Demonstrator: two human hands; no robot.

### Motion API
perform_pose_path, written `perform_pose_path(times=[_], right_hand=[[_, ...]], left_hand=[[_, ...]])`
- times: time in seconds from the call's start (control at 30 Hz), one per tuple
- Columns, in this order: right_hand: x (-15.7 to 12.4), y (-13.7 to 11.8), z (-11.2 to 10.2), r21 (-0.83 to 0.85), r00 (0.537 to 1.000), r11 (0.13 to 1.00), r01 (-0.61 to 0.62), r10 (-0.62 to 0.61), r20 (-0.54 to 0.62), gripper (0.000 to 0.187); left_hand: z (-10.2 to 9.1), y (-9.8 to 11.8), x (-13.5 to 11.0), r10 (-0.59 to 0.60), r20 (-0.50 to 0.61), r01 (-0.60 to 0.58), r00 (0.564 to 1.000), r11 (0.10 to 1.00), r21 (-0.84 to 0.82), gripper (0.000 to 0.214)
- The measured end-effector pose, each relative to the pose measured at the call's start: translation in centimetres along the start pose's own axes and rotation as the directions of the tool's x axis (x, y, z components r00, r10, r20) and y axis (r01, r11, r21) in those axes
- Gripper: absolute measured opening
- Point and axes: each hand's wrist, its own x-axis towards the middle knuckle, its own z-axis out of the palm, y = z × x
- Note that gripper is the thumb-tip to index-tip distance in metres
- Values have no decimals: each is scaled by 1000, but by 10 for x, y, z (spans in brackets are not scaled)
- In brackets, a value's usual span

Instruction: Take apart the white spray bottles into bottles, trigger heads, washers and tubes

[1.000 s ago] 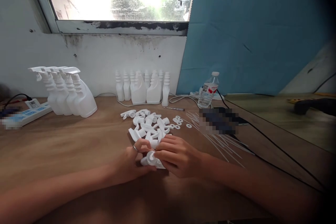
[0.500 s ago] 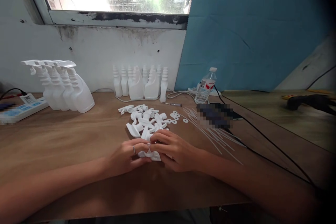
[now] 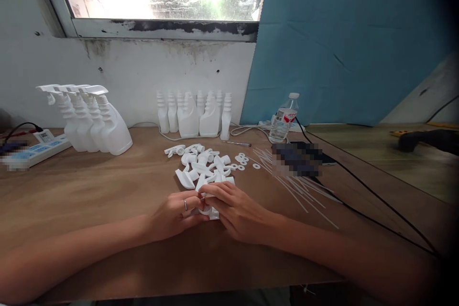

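Observation:
Between my hands is a white trigger spray head (image 3: 213,213), low over the brown table and partly covered by fingers. My left hand (image 3: 179,211), with a ring on one finger, is closed around its left side. From the right, my right hand (image 3: 238,210) bends its fingers over the top of the same piece; the fingertips of both hands meet there. What lies under the fingertips is hidden. Just beyond my hands is a pile of white spray heads (image 3: 202,168). Several flat white washers (image 3: 242,158) lie right of the pile, beside thin white tubes (image 3: 296,191).
Back left stand spray bottles with heads (image 3: 116,129); bottles without heads (image 3: 189,122) line the wall. A water bottle (image 3: 283,122), a thin metal tool (image 3: 236,144), a blurred dark object (image 3: 297,158) and a black cable (image 3: 380,217) are on the right. A power strip (image 3: 39,150) lies far left.
My right hand has turned further over the spray head, its fingers now reaching farther left and covering more of it. My left hand keeps its hold. The whole view has shifted slightly.

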Motion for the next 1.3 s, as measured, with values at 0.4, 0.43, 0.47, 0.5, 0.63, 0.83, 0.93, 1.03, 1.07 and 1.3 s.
perform_pose_path(times=[0.4, 0.43, 0.47, 0.5, 0.63, 0.83, 0.93, 1.03, 1.07, 1.3], right_hand=[[-6, 17, -12, 376, 993, 926, -38, 77, -89, 29], [-7, 24, -17, 356, 987, 932, -63, 112, -117, 27], [-8, 33, -23, 315, 977, 942, -114, 165, -137, 25], [-11, 44, -32, 253, 966, 951, -179, 218, -139, 25], [-28, 92, -74, -99, 803, 803, -588, 594, 55, 22], [-60, 132, -100, -319, 267, 468, -824, 819, 508, 27], [-64, 134, -95, -357, 137, 408, -840, 797, 588, 25], [-60, 132, -91, -367, 85, 383, -848, 781, 619, 21], [-59, 131, -90, -368, 78, 380, -849, 778, 623, 20], [-54, 126, -79, -405, 72, 336, -850, 837, 542, 24]], left_hand=[[7, -5, -3, -33, -2, 33, 999, 999, 29, 27], [7, -3, -2, -34, 4, 33, 999, 999, 27, 25], [7, -2, -1, -35, 10, 35, 999, 999, 23, 22], [7, 0, 1, -38, 14, 38, 999, 999, 15, 20], [9, 3, 5, -40, 5, 41, 999, 998, -41, 17], [10, 2, 6, -13, -14, 13, 1000, 999, -50, 18], [10, 1, 4, -12, -20, 12, 1000, 1000, -21, 17], [10, 0, 1, -93, 2, 93, 996, 995, 33, 23], [10, -1, 0, -134, 13, 133, 991, 990, 49, 27], [10, -1, -4, -260, 67, 257, 963, 965, 50, 39]])
